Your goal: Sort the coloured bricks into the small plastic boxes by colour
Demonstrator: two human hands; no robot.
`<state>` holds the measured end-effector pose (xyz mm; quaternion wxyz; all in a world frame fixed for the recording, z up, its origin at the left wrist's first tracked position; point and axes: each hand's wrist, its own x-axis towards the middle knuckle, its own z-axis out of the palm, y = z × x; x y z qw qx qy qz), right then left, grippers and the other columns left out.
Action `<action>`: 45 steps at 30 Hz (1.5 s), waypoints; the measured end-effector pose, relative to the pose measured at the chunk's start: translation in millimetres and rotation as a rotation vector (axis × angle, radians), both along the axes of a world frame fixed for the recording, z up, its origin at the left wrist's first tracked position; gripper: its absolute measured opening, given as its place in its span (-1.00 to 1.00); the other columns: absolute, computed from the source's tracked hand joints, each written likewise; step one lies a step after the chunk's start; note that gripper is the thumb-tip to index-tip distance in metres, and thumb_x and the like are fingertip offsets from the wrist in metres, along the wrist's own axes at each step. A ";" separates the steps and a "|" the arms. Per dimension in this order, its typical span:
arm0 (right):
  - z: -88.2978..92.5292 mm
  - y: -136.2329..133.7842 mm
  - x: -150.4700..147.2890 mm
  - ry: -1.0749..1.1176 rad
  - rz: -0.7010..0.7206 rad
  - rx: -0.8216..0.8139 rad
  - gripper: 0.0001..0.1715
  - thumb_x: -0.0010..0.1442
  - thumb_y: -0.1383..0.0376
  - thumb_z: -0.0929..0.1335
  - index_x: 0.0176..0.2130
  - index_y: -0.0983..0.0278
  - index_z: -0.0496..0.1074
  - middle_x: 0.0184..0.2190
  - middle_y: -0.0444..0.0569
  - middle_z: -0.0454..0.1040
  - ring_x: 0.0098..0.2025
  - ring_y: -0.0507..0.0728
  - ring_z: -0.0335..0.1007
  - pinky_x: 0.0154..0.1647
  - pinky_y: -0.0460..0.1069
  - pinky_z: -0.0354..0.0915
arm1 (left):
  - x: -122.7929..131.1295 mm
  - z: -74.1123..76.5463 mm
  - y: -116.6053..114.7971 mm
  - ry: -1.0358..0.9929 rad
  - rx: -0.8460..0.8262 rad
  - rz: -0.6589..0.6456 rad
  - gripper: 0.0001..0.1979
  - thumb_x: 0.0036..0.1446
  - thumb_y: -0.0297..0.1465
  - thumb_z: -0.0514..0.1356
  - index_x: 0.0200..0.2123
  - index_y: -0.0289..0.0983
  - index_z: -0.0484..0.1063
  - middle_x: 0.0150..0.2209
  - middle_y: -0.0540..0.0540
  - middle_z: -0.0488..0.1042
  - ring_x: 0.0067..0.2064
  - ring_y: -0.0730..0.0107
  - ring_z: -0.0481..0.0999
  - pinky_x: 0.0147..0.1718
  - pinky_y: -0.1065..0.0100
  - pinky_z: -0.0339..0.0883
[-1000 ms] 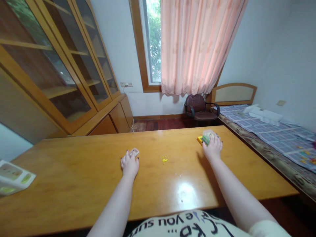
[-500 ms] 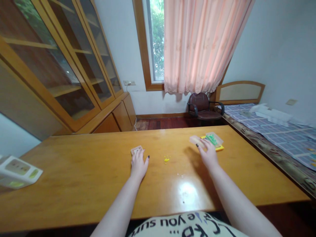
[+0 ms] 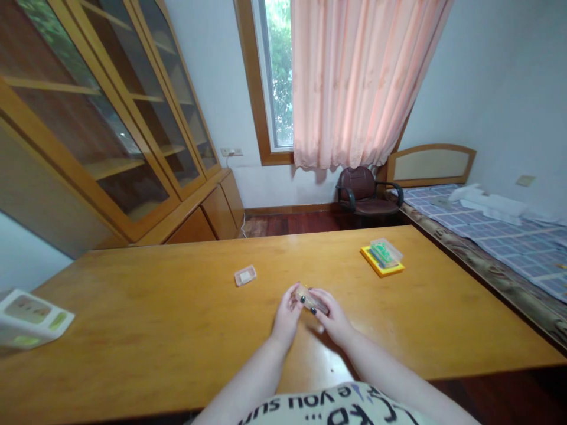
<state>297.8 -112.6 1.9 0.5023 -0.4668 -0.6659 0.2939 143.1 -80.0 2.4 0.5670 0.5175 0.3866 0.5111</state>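
The left hand point(image 3: 287, 316) and the right hand point(image 3: 335, 319) both gripped a small clear plastic box point(image 3: 311, 299) between them, just above the wooden table point(image 3: 133, 319), near a little clear box point(image 3: 245, 275).

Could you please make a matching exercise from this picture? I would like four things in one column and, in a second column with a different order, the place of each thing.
Things:
1. Small translucent plastic case
2. Small clear plastic box
3. Clear box with green contents
4. Dark brown armchair

Places:
A. On a yellow tray
B. Between the left hand and the right hand
C. On the floor beyond the table
D. Alone on the wooden table

Pairs: 1-B, 2-D, 3-A, 4-C
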 end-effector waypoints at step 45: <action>15.3 -8.4 -18.6 -0.327 -0.326 -0.024 -0.60 0.24 0.25 0.10 -0.17 0.24 0.44 -0.24 0.03 0.51 -0.21 0.13 0.45 -0.16 0.03 0.32 | 18.8 -7.8 2.4 -0.176 -0.245 0.065 -0.40 -0.23 -0.26 0.36 -0.08 -0.36 0.36 -0.11 -0.28 0.46 -0.06 0.18 0.44 0.02 0.15 0.24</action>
